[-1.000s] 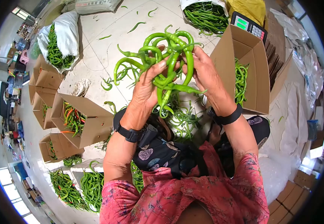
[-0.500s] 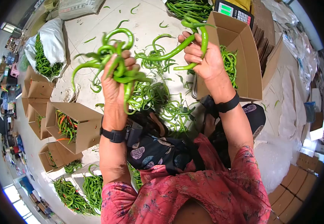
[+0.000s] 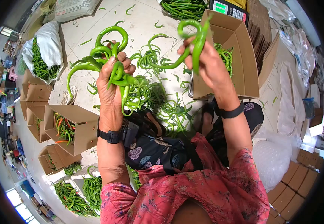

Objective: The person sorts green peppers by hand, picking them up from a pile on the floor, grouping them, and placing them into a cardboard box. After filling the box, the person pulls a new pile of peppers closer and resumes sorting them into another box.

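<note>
My left hand [image 3: 109, 87] is closed around a bunch of long curled green peppers [image 3: 106, 59], held up over the floor. My right hand [image 3: 206, 61] grips two or three green peppers [image 3: 195, 37] just in front of an open cardboard box [image 3: 240, 63] that has green peppers inside. Between and below my hands a loose pile of green peppers [image 3: 158, 100] lies on the pale floor. Both wrists wear black bands.
A scale with a green display [image 3: 227, 8] sits behind the box. Several open cardboard boxes [image 3: 70, 127] with peppers stand at the left. White sacks of peppers [image 3: 44, 48] lie at far left and top. Flattened cartons [image 3: 262, 22] are stacked at the right.
The single bunch held by both hands has split: my left hand carried most peppers left, while my right hand took a few toward the box on the right.
</note>
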The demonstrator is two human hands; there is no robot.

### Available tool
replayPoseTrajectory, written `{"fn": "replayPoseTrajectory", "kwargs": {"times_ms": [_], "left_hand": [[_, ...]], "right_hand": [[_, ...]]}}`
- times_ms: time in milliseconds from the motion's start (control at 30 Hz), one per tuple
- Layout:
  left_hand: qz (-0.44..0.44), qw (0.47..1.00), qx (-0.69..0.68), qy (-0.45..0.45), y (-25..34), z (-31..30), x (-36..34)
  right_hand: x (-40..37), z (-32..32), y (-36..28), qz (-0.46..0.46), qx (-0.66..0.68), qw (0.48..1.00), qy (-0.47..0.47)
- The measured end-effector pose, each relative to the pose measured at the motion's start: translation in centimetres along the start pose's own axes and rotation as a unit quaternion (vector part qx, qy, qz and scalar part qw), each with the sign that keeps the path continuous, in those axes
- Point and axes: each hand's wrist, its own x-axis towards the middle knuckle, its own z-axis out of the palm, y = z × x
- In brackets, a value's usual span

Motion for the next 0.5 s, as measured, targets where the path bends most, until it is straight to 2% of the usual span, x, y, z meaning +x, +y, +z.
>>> {"fn": "replayPoseTrajectory", "kwargs": {"times_ms": [33,100,133,167,267,400,467,500], "left_hand": [[0.001,1.0,0.008,-0.003,0.0,-0.1,0.0],[0.0,1.0,0.015,-0.004,-0.1,0.0,-0.1],[-0.007,1.0,0.025,0.007,-0.2,0.3,-0.2],[-0.012,0.999,0.036,0.017,-0.3,0.4,-0.3],[-0.013,0.998,0.057,0.013,-0.7,0.5,-0.3],[-0.026,0.998,0.061,0.002,-0.7,1.0,-0.5],[-0.027,0.997,0.075,-0.003,-0.8,1.2,-0.7],[-0.025,0.997,0.076,-0.003,-0.9,1.0,-0.7]], "right_hand": [[-0.9,0.7,-0.4,0.0,-0.001,1.0,0.0],[-2.4,1.7,-0.9,0.046,-0.108,0.993,0.001],[-2.8,1.4,0.0,0.007,-0.104,0.995,0.001],[-3.1,1.5,-0.1,0.007,-0.105,0.994,0.001],[-4.2,2.5,-0.4,-0.008,-0.271,0.962,0.025],[-5.2,3.0,-1.5,0.001,-0.198,0.979,0.041],[-5.9,3.0,-3.0,-0.026,-0.208,0.974,0.087],[-6.2,2.7,-4.3,-0.035,-0.269,0.954,0.124]]}}
